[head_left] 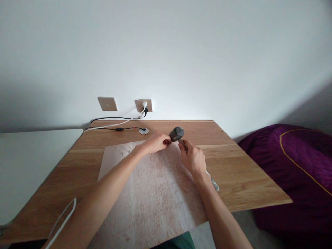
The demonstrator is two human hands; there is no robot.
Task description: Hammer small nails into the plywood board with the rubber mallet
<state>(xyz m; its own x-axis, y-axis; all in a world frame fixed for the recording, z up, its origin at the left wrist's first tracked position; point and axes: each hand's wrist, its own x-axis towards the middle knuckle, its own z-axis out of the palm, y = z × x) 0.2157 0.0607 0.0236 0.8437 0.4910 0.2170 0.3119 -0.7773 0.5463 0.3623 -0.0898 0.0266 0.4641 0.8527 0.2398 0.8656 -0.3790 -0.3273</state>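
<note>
Two bare hands at work over a wooden surface (254, 183) set against a pale wall (197, 58). Right hand (194, 157): fingers closed round the handle of a hammer (177, 134); dark, blocky head up beyond the fist, toward the left fingertips. Brown handle shows briefly between head and grip. A pale, grey-marked piece (214, 184) shows past the right wrist; cannot tell if it is the handle's tail

Left hand (157, 141): reaches in from the left, fingers bent and drawn narrow, tips just beside the hammer head; cannot tell whether they touch it or pinch something small. Both hands over the far part of a whitish, wood-grained sheet (155, 193) lying on the surface. Two tiny bits (125, 152) on the sheet near its far left corner, too small to name

Behind: round pale disc (143, 131) on the surface, thin black cord (118, 129) running to it. White cable (111, 125) rises to a plug (144, 104) in a gold-toned socket plate (139, 105); a second plate (107, 103) left of that. White cord (62, 221) loops beside the left forearm

Flanks: white panel (33, 166) on the left; purple cushion-like mass (259, 148) with yellow piping on the right. Green cloth (178, 242) at the bottom edge
</note>
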